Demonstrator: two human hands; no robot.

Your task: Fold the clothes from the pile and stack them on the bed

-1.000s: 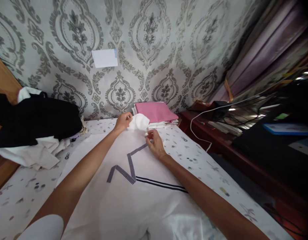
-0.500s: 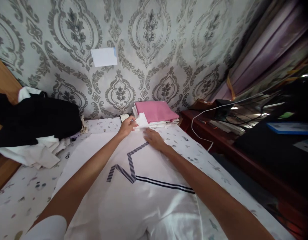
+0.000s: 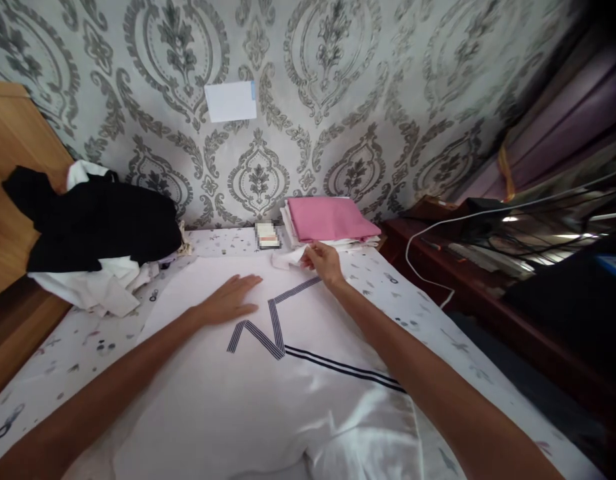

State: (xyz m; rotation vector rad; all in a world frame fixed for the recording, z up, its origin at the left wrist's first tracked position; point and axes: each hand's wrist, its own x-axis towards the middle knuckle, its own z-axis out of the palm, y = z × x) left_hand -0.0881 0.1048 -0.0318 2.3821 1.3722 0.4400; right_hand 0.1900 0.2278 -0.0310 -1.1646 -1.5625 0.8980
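Head view: white garment (image 3: 268, 373) lies spread on the speckled bed cover (image 3: 63, 360), striped zigzag up. Since half a second ago the left hand (image 3: 231, 300) has pulled back from the far edge. It now lies flat on the cloth, fingers spread, just left of the zigzag. Right hand (image 3: 325, 261) is still at the far corner, fingers pinching it. The bunched bit now sits lower, so the left pins and the right alone holds.

Far edge is tight: pink folded stack (image 3: 333, 220) and small card (image 3: 267, 235) sit just beyond it. Bare cover on the left before the black clothes pile (image 3: 98, 223). On the right the cover ends near a dark wooden shelf (image 3: 438, 257).
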